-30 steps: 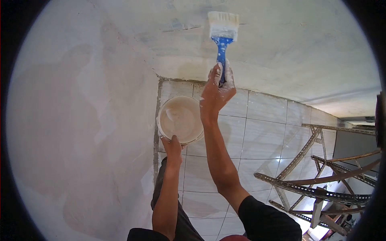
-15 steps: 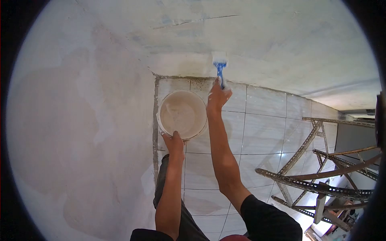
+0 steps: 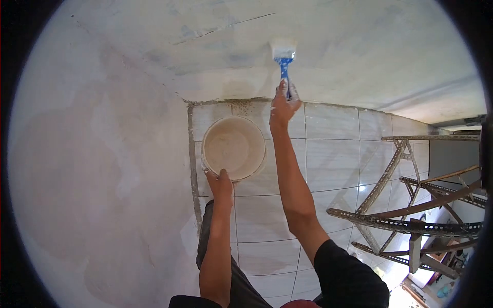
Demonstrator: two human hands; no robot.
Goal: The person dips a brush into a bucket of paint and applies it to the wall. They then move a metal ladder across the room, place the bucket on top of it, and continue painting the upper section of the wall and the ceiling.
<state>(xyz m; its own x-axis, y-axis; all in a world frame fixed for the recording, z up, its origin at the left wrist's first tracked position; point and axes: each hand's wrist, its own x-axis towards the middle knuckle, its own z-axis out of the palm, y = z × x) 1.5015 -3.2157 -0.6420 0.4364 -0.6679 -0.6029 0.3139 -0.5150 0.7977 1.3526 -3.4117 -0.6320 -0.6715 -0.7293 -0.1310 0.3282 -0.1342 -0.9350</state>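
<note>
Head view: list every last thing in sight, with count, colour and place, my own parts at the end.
Brush: one, blue handle, whitish bristles, at the far wall
Bucket: one, off-white, beside the left wall
Walls: two, pale and patchy, far side and left
Crack: one, dark, far wall, above and left of the brush
Floor tiles: many, pale grey, below the far wall
Perforated metal framework: piece count unclear, brownish grey, right side
Small items: several, mixed colours, lower right, too small to identify
Left hand: one, white-smeared, gripping the bucket's near rim
Right hand: one, white-smeared, holding the brush's handle
Sleeves: two, black, bottom
Trousers: one pair, dark, bottom centre
</note>
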